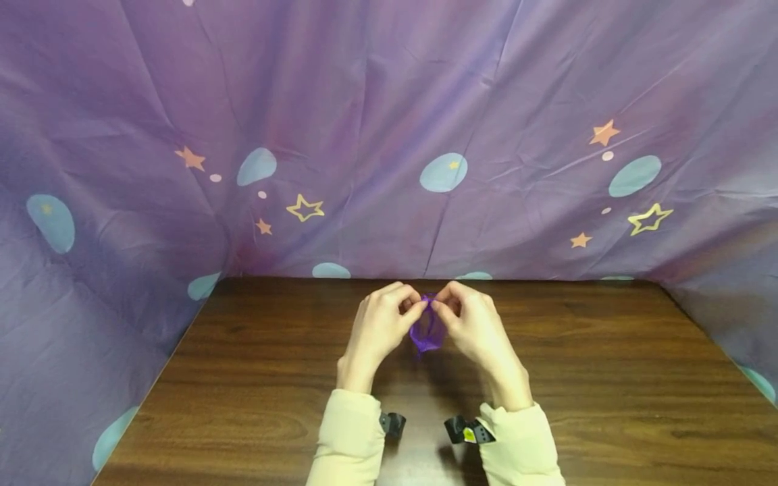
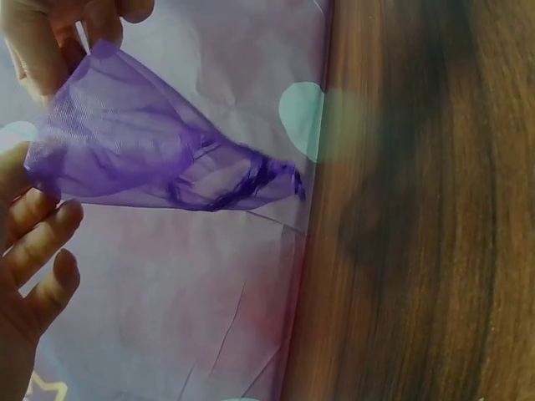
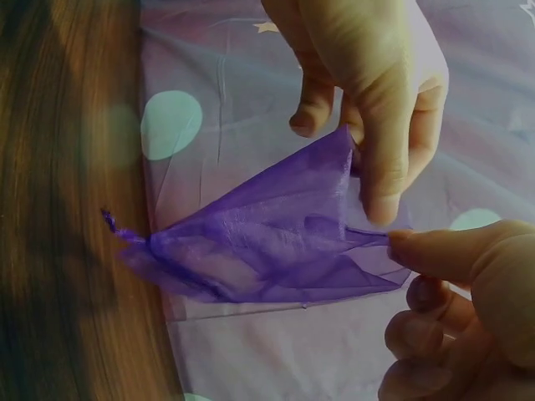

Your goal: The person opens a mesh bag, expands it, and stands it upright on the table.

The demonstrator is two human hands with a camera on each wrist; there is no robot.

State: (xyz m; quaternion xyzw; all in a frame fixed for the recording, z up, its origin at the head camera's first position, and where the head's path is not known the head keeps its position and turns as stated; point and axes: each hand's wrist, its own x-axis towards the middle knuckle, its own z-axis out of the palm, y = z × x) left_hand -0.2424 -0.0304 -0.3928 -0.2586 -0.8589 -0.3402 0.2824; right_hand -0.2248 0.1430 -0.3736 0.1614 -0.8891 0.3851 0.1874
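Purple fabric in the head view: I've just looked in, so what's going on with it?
A person is holding up the sheer purple fabric, which looks like a small pouch, over the wooden table. The left hand and right hand pinch its wide upper end from opposite sides. Its narrower end hangs down; I can't tell whether the tip touches the table.

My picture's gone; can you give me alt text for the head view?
A sheer purple bag hangs in the grip of a person's left hand and right hand over a brown wooden table. Behind is a purple cloth printed with stars and blue spots.
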